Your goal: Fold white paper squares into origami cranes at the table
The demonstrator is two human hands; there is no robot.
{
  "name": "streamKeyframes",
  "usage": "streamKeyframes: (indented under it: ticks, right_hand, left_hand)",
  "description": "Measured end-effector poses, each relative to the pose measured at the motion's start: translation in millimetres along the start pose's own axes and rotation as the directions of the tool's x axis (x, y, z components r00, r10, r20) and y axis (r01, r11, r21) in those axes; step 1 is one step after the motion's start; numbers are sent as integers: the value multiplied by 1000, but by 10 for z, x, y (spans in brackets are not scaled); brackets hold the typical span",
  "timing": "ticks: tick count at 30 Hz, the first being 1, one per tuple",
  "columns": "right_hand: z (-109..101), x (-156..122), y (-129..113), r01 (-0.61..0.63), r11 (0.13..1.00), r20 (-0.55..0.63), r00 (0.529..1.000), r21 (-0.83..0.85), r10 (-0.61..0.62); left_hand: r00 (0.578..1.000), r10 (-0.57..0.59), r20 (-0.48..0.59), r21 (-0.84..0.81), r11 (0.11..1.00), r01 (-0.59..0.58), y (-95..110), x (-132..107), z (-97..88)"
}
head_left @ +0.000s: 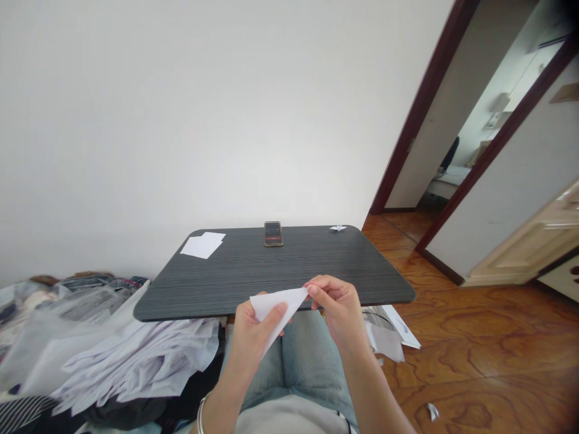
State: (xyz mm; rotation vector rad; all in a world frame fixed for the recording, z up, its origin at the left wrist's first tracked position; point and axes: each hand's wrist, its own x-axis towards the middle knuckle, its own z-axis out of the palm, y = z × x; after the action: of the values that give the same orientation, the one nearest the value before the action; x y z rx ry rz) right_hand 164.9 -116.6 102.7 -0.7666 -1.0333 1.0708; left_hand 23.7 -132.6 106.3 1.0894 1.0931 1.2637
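A white sheet of paper (289, 299), folded to a triangular shape, is held up in the air over my lap at the table's near edge. My left hand (257, 328) grips its left part, thumb on top and fingers behind. At the paper's right-hand corner, my right hand (335, 304) pinches the tip between thumb and forefinger. The fingers behind the paper are partly hidden.
On the dark table (235, 271) lie white paper sheets (202, 245), a phone (273, 234) and a small folded paper piece (338, 228). Piled clothes (145, 361) lie at left. Papers (386, 334) sit below the table at right, and a paper scrap (433, 412) on the floor.
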Motion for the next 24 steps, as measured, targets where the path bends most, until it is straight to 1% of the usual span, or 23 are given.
streamKeyframes:
  ticks: [3,7,10,14,18,21,24]
  right_hand:
    - [11,-7,-7,-22,1000,-25,999,1,22]
    - [-7,-20,-13,-66,998,13,998,-7,66]
    - [-34,-15,-8,-76,997,26,997,-5,76]
    - [-43,-1,-7,-63,998,25,998,-12,64]
    - [-19,-13,-1,-17,999,6,1000,-50,17]
    - [-5,-22,31,15,997,-13,1000,-71,-16]
    - [-20,-5,82,13,994,-40,999,-104,-17]
  left_hand:
    - [1000,8,-13,18,1000,-7,4,1,-1]
    - [999,4,-33,18,1000,-3,10,5,-1]
    - [999,-3,-38,18,1000,4,11,5,2]
    - [999,10,-37,31,999,-9,16,2,14]
    - [999,30,-43,62,998,-27,12,4,22]
    - [999,31,-38,85,996,-28,-2,20,20]
    - [999,30,-42,98,995,-25,-19,40,15]
